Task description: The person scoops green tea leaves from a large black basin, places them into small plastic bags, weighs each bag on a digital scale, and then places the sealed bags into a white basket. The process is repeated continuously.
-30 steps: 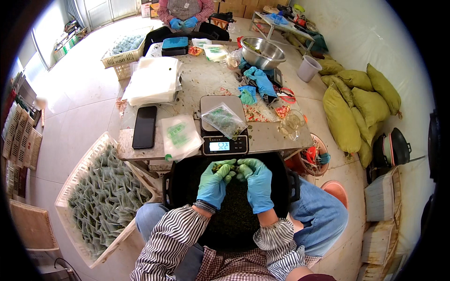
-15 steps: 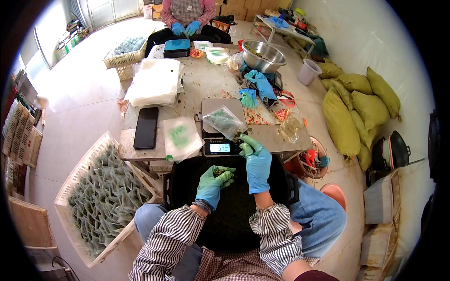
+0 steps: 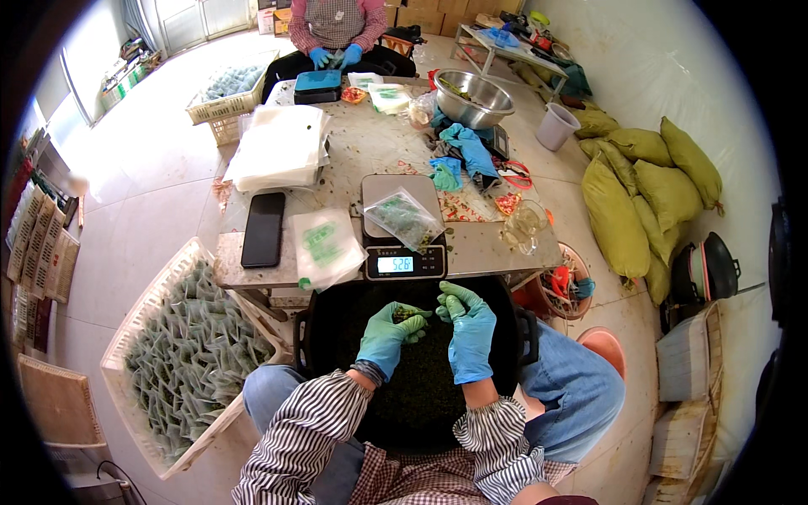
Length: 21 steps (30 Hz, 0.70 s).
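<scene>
Over a wide black pan (image 3: pixel 492 311) of dark green crumbly material, both my hands wear blue gloves stained green. My left hand (image 3: pixel 385 341) is closed around a small clump of green bits (image 3: pixel 404 315). Close to its right, my right hand (image 3: pixel 468 335) has its fingers curled with thumb and fingertips together; whatever may be in them is too small to make out. Beyond the hands, a clear plastic bag (image 3: pixel 406 220) partly filled with green bits lies on a digital scale (image 3: pixel 396 183) with a lit display. Flat printed plastic bags (image 3: pixel 325 246) lie left of the scale.
A black phone (image 3: pixel 263 231) and a stack of clear bags (image 3: pixel 276 150) lie on the table. At left stands a crate (image 3: pixel 118 370) of filled bags. A steel bowl (image 3: pixel 474 99), gloves (image 3: pixel 470 151) and glass cup (image 3: pixel 523 225) are rightward. Across sits a gloved person (image 3: pixel 337 25).
My right hand has drawn back from the bag's edge, down over the pan beside my left hand. The scale's displayed reading has changed. The person opposite has shifted their hands slightly.
</scene>
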Motion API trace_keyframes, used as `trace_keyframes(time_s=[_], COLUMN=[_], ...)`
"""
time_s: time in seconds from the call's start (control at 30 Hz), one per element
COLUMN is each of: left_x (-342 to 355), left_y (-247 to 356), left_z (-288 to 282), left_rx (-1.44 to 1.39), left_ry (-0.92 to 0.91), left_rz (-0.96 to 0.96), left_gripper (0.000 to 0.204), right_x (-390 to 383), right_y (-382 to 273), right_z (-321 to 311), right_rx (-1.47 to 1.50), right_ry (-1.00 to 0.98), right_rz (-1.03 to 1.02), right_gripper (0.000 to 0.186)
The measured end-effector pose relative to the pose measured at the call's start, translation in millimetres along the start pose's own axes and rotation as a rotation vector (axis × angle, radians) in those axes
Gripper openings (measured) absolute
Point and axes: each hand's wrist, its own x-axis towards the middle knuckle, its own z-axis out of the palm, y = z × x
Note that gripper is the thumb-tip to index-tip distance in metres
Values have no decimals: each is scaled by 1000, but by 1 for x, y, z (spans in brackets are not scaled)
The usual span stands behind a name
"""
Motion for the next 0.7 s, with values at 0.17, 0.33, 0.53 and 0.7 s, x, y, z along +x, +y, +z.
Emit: trace_keyframes(time_s=[0.17, 0.33, 0.53, 0.7], left_x=[-1, -1, -2, -3], left_y=[0, 1, 3, 2], left_z=[0, 0, 4, 4], left_rx=[2, 14, 29, 74], left_ry=[17, -9, -5, 10], left_rz=[-4, 0, -7, -29], left_gripper=[20, 19, 18, 18], right_x=[0, -3, 22, 70], right_y=[-1, 0, -7, -9], right_z=[4, 4, 26, 69], right_rx=[-19, -19, -58, -555], right_ry=[15, 21, 163, 159], right_rz=[-14, -41, -221, -469], right_gripper=[21, 22, 35, 47])
